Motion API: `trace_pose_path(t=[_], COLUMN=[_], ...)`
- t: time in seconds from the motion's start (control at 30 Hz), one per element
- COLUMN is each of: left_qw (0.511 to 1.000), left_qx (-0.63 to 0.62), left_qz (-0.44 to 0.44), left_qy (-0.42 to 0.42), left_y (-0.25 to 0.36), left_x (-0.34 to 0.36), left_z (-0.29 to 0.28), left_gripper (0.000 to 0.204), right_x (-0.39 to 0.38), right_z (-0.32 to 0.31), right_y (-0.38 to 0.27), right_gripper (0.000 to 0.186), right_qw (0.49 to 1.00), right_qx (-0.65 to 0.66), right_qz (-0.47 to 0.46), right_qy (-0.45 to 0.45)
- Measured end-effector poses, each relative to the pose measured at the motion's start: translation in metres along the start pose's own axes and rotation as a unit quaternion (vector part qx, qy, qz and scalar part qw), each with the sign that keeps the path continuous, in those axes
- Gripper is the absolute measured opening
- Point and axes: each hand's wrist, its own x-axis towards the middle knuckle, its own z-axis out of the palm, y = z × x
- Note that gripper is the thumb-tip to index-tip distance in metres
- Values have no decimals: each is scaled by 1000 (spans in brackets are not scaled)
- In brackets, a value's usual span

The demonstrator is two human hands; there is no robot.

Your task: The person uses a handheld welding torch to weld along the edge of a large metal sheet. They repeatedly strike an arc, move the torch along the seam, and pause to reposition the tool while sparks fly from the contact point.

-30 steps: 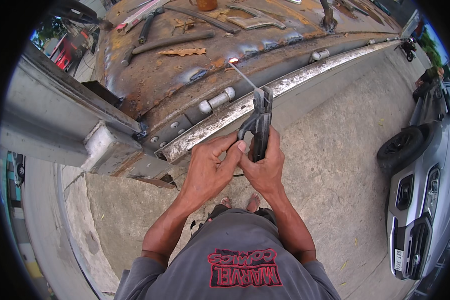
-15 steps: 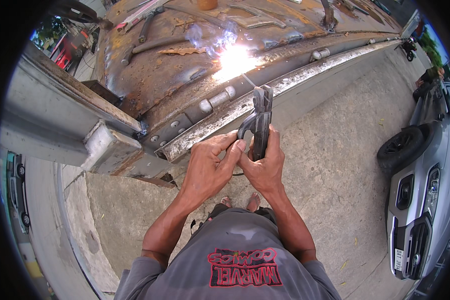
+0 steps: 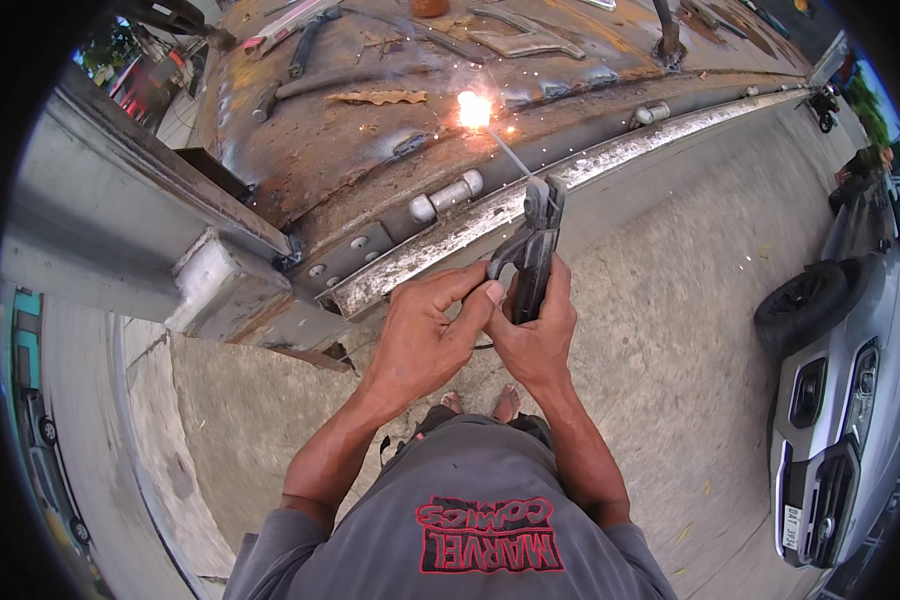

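My right hand is wrapped round the black handle of a welding electrode holder. Closed beside it, my left hand pinches the holder's lever side, its thumb against the right hand. From the holder's jaws a thin grey welding rod slants up and away to the left. At its far tip an orange-white glow throws sparks over the rusty steel plate; the glare hides the contact point. Nearer than the glow, a barrel hinge runs along the plate's edge.
A hammer, a wavy metal scrap and several metal pieces lie on the plate. A white-spattered steel edge borders its near side. Grey steel beams stand at left. A silver vehicle is parked right on the concrete.
The broad white glare has shrunk to a small orange-white glow with scattered sparks, and the bluish smoke has thinned away. More of the rod shows. The holder appears slightly farther right.
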Motion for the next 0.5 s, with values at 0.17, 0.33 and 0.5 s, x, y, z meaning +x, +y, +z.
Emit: trace_pose_path(t=[0.17, 0.33, 0.5], left_qw=[999, 999, 999], left_qx=[5, 0, 11], left_qz=[48, 22, 24], left_qy=[-11, -23, -29], left_y=[5, -2, -10], left_x=[-10, -24, -41], left_z=[-1, -9, -15], left_gripper=[30, 31, 30], right_x=[-12, -26, -47], right_z=[1, 9, 19], right_y=[3, -5, -5], right_gripper=[76, 72, 70], right_qw=[999, 999, 999], right_qx=[6, 15, 33], right_qz=[-19, -6, 5], right_qy=[30, 30, 28])
